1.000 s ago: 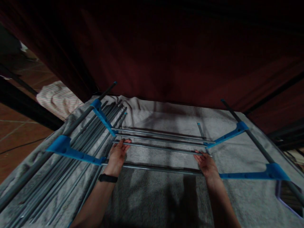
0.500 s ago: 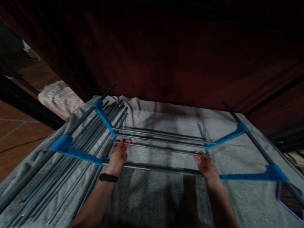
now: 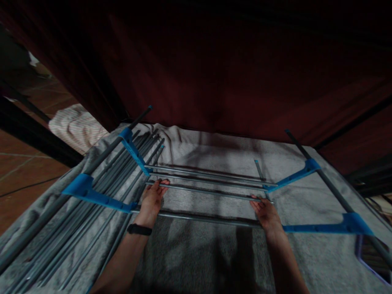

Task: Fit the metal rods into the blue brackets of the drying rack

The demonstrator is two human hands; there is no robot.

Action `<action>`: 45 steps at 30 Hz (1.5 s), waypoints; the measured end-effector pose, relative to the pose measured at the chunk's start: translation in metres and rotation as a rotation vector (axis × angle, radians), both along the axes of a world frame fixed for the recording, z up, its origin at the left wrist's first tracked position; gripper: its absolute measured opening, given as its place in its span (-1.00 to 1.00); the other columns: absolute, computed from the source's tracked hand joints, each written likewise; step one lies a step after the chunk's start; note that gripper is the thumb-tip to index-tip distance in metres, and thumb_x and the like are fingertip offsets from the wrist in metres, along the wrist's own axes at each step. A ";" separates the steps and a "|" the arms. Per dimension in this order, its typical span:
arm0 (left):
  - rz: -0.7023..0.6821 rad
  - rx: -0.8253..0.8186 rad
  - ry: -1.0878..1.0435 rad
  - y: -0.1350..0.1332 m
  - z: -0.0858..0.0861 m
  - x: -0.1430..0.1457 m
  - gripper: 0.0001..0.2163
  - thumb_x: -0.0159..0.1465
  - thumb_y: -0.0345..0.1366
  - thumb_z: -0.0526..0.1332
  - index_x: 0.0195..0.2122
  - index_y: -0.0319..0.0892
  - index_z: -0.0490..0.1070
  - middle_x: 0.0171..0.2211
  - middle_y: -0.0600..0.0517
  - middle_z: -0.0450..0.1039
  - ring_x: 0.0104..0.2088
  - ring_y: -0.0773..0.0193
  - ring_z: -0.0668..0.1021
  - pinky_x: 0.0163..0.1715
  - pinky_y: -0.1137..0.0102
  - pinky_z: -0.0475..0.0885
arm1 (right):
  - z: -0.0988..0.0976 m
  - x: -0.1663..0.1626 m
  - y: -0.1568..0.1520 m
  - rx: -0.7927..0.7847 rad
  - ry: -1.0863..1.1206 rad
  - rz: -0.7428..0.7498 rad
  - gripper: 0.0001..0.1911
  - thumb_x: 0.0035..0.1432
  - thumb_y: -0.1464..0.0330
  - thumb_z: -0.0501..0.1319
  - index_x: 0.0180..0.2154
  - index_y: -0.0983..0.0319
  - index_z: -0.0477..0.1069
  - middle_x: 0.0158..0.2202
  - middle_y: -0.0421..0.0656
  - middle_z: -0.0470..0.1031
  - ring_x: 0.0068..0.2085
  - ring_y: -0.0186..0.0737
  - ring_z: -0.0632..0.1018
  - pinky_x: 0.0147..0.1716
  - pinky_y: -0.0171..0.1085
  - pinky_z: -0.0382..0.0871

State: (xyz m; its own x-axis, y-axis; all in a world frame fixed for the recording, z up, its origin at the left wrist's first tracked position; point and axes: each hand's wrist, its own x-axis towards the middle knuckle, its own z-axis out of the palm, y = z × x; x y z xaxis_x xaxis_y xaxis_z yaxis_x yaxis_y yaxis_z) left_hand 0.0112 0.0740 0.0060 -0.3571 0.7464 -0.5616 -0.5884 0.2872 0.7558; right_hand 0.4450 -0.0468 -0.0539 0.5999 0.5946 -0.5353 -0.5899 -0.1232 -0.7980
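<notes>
A frame of grey metal rods (image 3: 202,174) joined by blue plastic brackets (image 3: 94,196) lies on a grey towel (image 3: 220,253). My left hand (image 3: 152,201) reaches over the nearest cross rod (image 3: 199,218), and its fingers are closed on the left end of a thinner rod (image 3: 208,191). My right hand (image 3: 266,213) grips the right end of the same thin rod, close to the right blue bracket (image 3: 290,176). A black band sits on my left wrist.
Several loose grey rods (image 3: 92,228) lie in a bundle along the left side of the towel. A dark red cloth (image 3: 232,69) hangs behind. A striped fabric (image 3: 76,126) lies on the tiled floor at left. A purple-edged object (image 3: 372,259) sits at lower right.
</notes>
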 end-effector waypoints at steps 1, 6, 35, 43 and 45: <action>-0.001 0.001 0.000 0.000 0.000 0.000 -0.77 0.47 -0.52 0.16 -0.30 -0.21 0.53 -0.40 -0.02 0.65 -0.36 0.31 0.70 -0.24 0.44 0.63 | -0.001 0.001 0.000 0.000 -0.005 -0.001 -0.87 0.17 0.44 0.25 -0.40 0.09 0.45 -0.35 -0.20 0.70 -0.30 -0.25 0.72 -0.19 -0.25 0.70; 0.004 -0.002 0.000 -0.001 0.001 0.001 -0.77 0.47 -0.51 0.16 -0.31 -0.22 0.54 -0.40 -0.03 0.64 -0.36 0.30 0.70 -0.24 0.44 0.64 | -0.002 0.001 -0.001 0.009 -0.006 -0.008 -0.87 0.16 0.44 0.25 -0.40 0.09 0.45 -0.36 -0.22 0.69 -0.29 -0.26 0.72 -0.18 -0.25 0.70; 0.000 0.011 0.006 -0.001 0.000 0.001 -0.75 0.48 -0.50 0.16 -0.35 -0.21 0.52 -0.40 -0.05 0.65 -0.36 0.30 0.70 -0.23 0.43 0.63 | 0.000 -0.001 -0.001 0.013 -0.012 -0.016 -0.90 0.11 0.41 0.29 -0.41 0.08 0.46 -0.37 -0.23 0.68 -0.30 -0.23 0.71 -0.23 -0.23 0.70; 0.004 0.017 -0.016 -0.001 -0.003 -0.001 -0.81 0.46 -0.51 0.19 -0.28 -0.22 0.54 -0.40 -0.05 0.67 -0.37 0.29 0.71 -0.26 0.43 0.63 | -0.004 0.001 0.000 0.003 -0.014 -0.010 -0.91 0.13 0.41 0.28 -0.40 0.10 0.45 -0.35 -0.19 0.69 -0.29 -0.24 0.72 -0.16 -0.25 0.69; -0.001 0.027 -0.019 -0.001 -0.004 -0.001 -0.82 0.46 -0.51 0.19 -0.27 -0.23 0.55 -0.40 -0.05 0.67 -0.37 0.29 0.71 -0.25 0.43 0.64 | -0.004 0.001 0.000 0.003 -0.009 -0.017 -0.90 0.14 0.41 0.26 -0.41 0.11 0.46 -0.36 -0.18 0.69 -0.29 -0.23 0.72 -0.17 -0.24 0.69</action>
